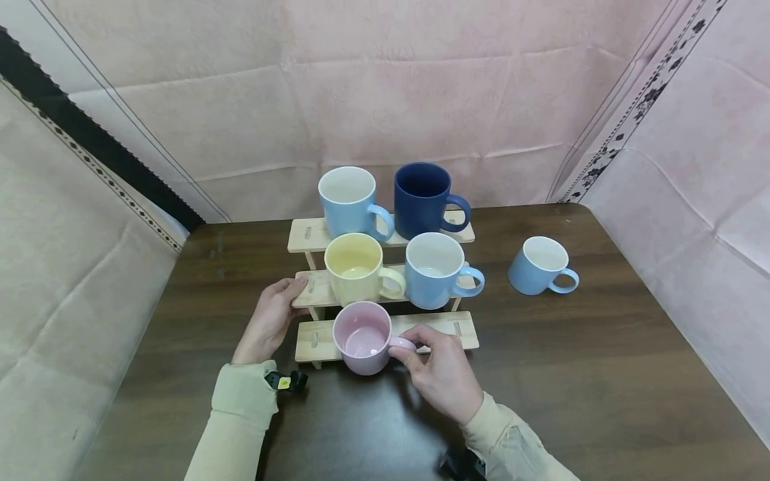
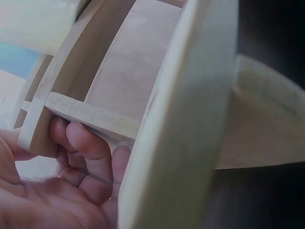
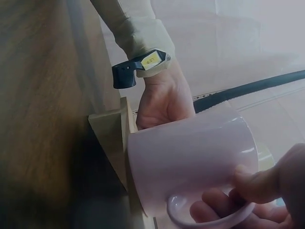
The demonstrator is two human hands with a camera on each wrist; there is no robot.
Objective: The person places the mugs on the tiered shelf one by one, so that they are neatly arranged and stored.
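A wooden three-step rack [image 1: 454,325] stands on the table. My left hand [image 1: 273,317] grips the left end of its middle board, fingers curled beneath the wood in the left wrist view. With my right hand [image 1: 442,374] I hold a pink mug [image 1: 359,354] by its handle. The mug is upright at the lowest board; its base meets the board in the right wrist view. On the middle board are a yellow mug [image 1: 355,284] and a light blue mug [image 1: 430,287]. The top board bears another light blue mug [image 1: 345,217] and a dark blue mug [image 1: 421,210].
A smaller light blue mug [image 1: 532,270] sits on the brown table [image 1: 601,374] to the right of the rack, its handle pointing right. Pale cloth [image 1: 385,100] hangs behind the table and along both sides.
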